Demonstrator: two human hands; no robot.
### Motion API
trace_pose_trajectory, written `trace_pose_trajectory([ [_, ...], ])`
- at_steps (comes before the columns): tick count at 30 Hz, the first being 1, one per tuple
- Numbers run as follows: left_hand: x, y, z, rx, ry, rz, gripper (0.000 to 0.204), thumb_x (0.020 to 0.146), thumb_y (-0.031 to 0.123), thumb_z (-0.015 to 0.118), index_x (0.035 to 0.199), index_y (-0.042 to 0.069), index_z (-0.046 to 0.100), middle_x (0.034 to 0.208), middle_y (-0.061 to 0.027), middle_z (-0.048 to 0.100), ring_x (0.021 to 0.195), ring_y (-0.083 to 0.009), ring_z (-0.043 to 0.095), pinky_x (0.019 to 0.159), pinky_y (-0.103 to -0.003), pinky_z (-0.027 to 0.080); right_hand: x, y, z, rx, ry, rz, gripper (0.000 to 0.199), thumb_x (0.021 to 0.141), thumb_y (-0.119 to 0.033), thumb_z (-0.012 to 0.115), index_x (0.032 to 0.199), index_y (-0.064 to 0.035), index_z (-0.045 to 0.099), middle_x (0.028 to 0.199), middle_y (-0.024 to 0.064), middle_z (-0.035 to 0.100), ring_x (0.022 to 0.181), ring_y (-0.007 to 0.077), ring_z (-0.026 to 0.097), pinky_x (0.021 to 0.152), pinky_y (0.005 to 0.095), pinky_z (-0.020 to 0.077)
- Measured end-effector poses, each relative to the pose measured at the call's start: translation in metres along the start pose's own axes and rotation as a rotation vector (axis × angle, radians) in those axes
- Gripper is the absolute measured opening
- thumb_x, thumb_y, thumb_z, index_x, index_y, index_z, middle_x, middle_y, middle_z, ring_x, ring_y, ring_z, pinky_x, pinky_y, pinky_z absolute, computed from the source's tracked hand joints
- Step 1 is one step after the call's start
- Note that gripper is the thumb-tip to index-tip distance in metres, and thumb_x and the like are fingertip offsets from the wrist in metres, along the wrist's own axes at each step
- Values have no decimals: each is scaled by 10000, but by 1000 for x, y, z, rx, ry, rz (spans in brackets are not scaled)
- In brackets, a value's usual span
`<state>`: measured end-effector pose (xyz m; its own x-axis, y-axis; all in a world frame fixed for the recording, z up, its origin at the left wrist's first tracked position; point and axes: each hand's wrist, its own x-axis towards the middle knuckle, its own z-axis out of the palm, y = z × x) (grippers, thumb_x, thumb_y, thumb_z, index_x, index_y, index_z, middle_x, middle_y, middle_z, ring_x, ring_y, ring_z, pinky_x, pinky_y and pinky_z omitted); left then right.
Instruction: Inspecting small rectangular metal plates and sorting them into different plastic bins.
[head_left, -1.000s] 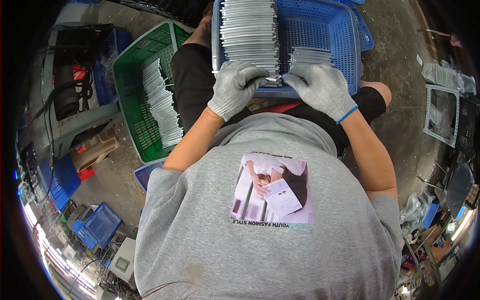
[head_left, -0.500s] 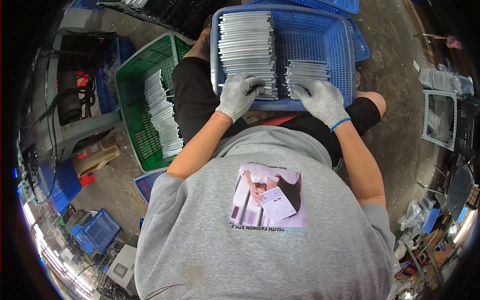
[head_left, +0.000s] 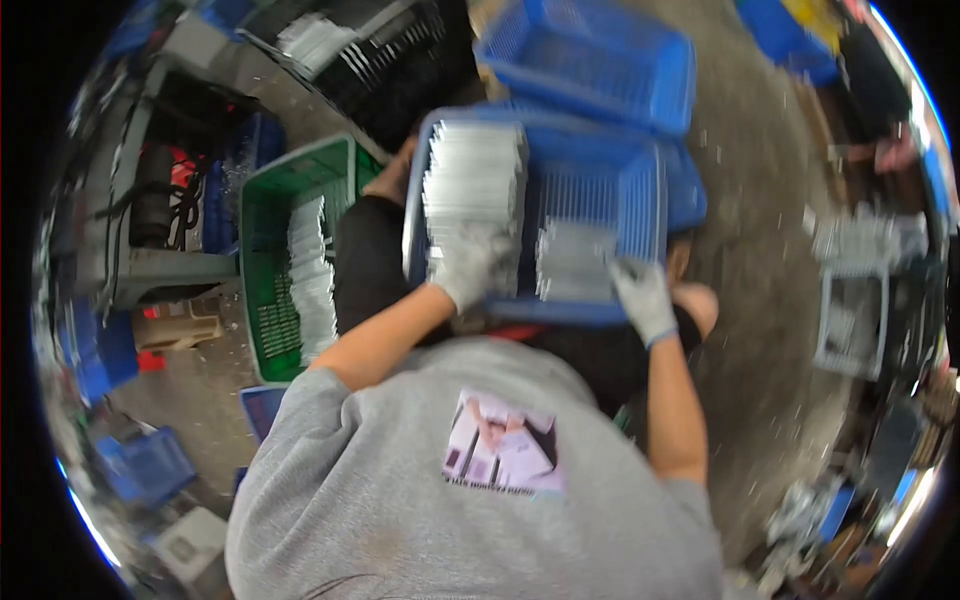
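Observation:
On my lap, tilted slightly, is a blue plastic basket [head_left: 662, 200]. A tall stack of thin silvery rods [head_left: 475, 180] fills its left side, and a shorter stack of the same rods [head_left: 577, 262] lies right of it at the near side. My left hand [head_left: 472, 265], in a grey knit glove, rests over the near end of the tall stack; its fingers are smeared by motion. My right hand [head_left: 645, 297], gloved alike, is at the right end of the short stack by the basket's near right corner. Blur hides whether it grips a rod.
Left of my leg stands a green crate [head_left: 262, 215] with more silvery rods [head_left: 312, 270]. Beyond are a black crate [head_left: 400, 75] and another blue basket [head_left: 590, 60]. A grey metal machine frame [head_left: 180, 270] is at far left, and a pale rack [head_left: 853, 320] at right.
The whole view has shifted and blurred, so the basket appears lower. My right hand has moved from the near edge of the short stack to its right end. My left hand stays by the tall stack.

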<state>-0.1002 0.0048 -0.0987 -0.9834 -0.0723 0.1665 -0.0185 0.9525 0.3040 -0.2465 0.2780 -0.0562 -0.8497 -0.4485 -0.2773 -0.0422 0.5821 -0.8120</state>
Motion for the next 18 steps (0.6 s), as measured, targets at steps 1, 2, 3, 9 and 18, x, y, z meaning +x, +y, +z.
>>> trace_pose_trajectory([
  [1, 8, 3, 10, 32, 62, 109, 269, 813, 161, 713, 1082, 167, 714, 981, -52, 674, 847, -287, 649, 782, -417, 526, 5, 7, 0, 125, 39, -87, 207, 926, -137, 713, 984, 52, 774, 813, 83, 767, 660, 174, 624, 623, 353, 504],
  [2, 19, 12, 24, 88, -35, 95, 250, 799, 142, 713, 1048, 163, 717, 976, -60, 684, 832, -289, 661, 778, -411, 548, 12, 8, 1, 221, 66, -98, 193, 924, -139, 718, 963, 42, 773, 796, 65, 748, 660, 157, 615, 637, 339, 512],
  [3, 29, 7, 41, -288, 49, 243, 217, 813, 143, 692, 1027, 165, 724, 969, -69, 708, 823, -286, 677, 781, -407, 572, 18, 10, -5, 117, 25, -4, 182, 927, -127, 712, 964, 42, 768, 798, 58, 747, 666, 149, 613, 645, 326, 508],
  [9, 67, 65, 151, -84, -319, 149, 500, 900, 237, 658, 1380, 155, 546, 1427, -112, 565, 1250, -379, 610, 1048, -562, 488, 41, 39, 4, 383, 91, -127, 228, 1010, -185, 648, 944, 2, 761, 657, 21, 636, 535, 99, 504, 520, 268, 420],
  [18, 76, 100, 137, 19, -385, -14, 484, 797, 259, 760, 1218, 80, 605, 1264, -181, 640, 1133, -402, 669, 951, -520, 553, 38, 6, 2, 468, 68, -68, 272, 1044, -195, 599, 927, 7, 738, 663, 22, 621, 531, 102, 463, 531, 249, 395],
])
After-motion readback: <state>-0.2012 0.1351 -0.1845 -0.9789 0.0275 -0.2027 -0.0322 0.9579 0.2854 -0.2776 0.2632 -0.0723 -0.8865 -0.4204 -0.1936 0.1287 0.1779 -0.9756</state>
